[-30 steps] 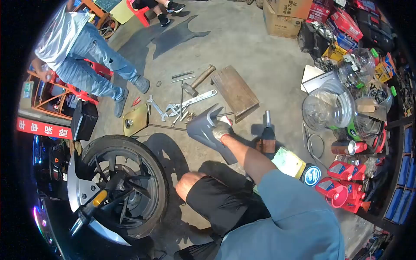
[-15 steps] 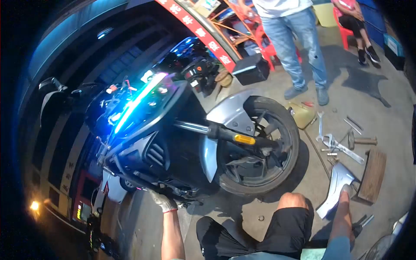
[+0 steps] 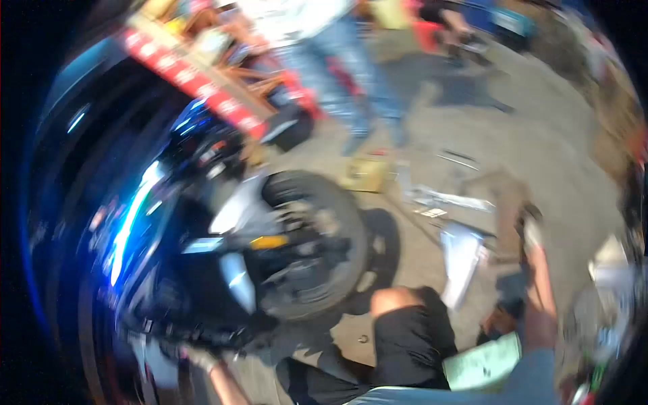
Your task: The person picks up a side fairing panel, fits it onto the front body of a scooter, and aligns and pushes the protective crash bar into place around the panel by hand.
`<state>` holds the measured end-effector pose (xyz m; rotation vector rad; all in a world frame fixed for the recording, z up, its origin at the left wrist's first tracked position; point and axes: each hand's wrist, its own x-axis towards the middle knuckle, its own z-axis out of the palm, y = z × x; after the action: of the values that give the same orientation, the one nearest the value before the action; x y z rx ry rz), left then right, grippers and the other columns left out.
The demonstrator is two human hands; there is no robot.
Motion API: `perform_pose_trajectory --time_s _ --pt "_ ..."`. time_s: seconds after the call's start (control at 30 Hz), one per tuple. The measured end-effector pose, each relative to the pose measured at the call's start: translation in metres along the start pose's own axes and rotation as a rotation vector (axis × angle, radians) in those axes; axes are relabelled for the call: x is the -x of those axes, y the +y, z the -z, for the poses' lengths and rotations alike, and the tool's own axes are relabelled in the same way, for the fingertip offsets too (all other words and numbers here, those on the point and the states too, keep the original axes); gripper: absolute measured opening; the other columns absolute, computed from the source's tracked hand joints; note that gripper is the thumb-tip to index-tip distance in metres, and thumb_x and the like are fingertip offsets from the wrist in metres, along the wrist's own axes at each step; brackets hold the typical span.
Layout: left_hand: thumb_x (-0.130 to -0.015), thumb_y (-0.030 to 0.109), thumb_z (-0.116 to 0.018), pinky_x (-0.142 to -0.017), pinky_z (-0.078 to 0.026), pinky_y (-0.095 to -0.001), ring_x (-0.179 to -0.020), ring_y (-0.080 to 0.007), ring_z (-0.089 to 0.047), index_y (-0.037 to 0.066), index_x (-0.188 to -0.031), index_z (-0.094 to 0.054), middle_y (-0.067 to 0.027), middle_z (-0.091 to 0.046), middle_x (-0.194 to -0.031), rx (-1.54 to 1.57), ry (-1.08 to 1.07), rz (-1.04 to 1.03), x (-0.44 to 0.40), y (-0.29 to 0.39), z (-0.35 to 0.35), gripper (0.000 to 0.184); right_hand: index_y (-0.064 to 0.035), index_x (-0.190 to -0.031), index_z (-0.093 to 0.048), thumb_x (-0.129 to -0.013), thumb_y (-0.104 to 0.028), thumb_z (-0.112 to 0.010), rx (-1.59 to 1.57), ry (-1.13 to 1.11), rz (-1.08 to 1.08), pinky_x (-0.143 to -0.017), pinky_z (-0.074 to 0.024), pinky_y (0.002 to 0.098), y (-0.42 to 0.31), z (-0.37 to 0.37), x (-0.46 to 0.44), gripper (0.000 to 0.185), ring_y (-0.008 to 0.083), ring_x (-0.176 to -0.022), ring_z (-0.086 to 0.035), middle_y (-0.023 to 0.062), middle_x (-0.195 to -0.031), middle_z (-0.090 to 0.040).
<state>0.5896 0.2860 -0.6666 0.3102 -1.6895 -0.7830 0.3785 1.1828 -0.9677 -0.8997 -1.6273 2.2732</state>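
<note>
The picture is smeared by motion. My left hand (image 3: 201, 358), in a pale glove, is at the lower edge of the motorcycle (image 3: 202, 283); its fingers do not show clearly. On the right, my right hand (image 3: 533, 235) is beside the brown wooden block (image 3: 509, 216). Something dark shows at its fingertips, too blurred to name, and I cannot make out how the fingers are set. A silver body panel (image 3: 460, 263) lies on the floor left of that hand. Behind the panel are wrenches (image 3: 459, 201).
The front wheel (image 3: 317, 250) stands before my bare knee (image 3: 395, 302). A yellowish container (image 3: 368, 174) is on the floor past it. A person in jeans (image 3: 358, 81) stands behind, near a black box (image 3: 290, 127). A pale green flat item (image 3: 482, 364) lies by my thigh.
My view has swung right, so the motorcycle sits further left. My right hand has left the silver panel and moved over to the wooden block. My left hand stays at the motorcycle.
</note>
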Motion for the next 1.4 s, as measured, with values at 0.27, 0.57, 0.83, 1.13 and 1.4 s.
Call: perform_pose_trajectory --time_s 0.27,0.57,0.83,1.13,1.4 --pt "-0.091 0.054 -0.042 -0.098 -0.043 -0.0409 -0.103 -0.0251 -0.057 0.004 -0.126 -0.054 -0.0115 -0.059 -0.118 0.298 -0.629 0.679 0.153 0.107 -0.317 0.062 -0.0022 -0.124 -0.055 -0.082 -0.032 -0.053 0.7 0.802 -0.077 -0.102 -0.0396 0.0377 0.088 0.221 -0.057 0.052 0.0332 -0.124 -0.048 0.0223 -0.131 -0.052" --pt "-0.091 0.054 -0.043 -0.096 -0.044 -0.0405 -0.101 -0.0246 -0.057 0.005 -0.123 -0.055 -0.0107 -0.059 -0.116 0.235 -0.713 0.596 0.148 0.119 -0.325 0.06 -0.0002 -0.116 -0.057 -0.078 -0.027 -0.053 1.017 0.946 -0.162 -0.093 -0.0447 0.0435 0.059 0.304 -0.023 0.046 0.0367 -0.11 -0.057 0.0233 -0.118 -0.06" --pt "-0.09 0.054 -0.044 -0.095 -0.045 -0.0402 -0.1 -0.0242 -0.058 0.006 -0.121 -0.055 -0.01 -0.06 -0.114 0.174 -0.788 0.542 0.154 0.127 -0.328 0.058 -0.0066 -0.118 -0.06 -0.082 -0.03 -0.047 1.065 1.106 -0.307 -0.097 -0.0405 0.0459 0.088 0.39 -0.043 0.045 0.0363 -0.115 -0.052 0.0164 -0.126 -0.057" --pt "-0.09 0.053 -0.045 -0.092 -0.047 -0.0398 -0.098 -0.0237 -0.058 0.007 -0.119 -0.056 -0.0092 -0.06 -0.111 0.171 -0.826 0.458 0.15 0.135 -0.338 0.056 -0.0098 -0.116 -0.065 -0.086 -0.031 -0.043 0.95 1.05 -0.418 -0.099 -0.0404 0.0342 0.071 0.436 -0.045 0.043 0.0274 -0.116 -0.056 0.0114 -0.124 -0.061" --pt "-0.09 0.053 -0.045 -0.091 -0.048 -0.0394 -0.096 -0.0232 -0.058 0.007 -0.117 -0.057 -0.0085 -0.061 -0.109 0.193 -0.876 0.378 0.141 0.132 -0.373 0.054 -0.0044 -0.109 -0.067 -0.087 -0.029 -0.043 1.044 0.946 -0.503 -0.091 -0.0464 0.0396 0.075 0.425 -0.053 0.041 0.0282 -0.106 -0.063 0.0157 -0.116 -0.064"
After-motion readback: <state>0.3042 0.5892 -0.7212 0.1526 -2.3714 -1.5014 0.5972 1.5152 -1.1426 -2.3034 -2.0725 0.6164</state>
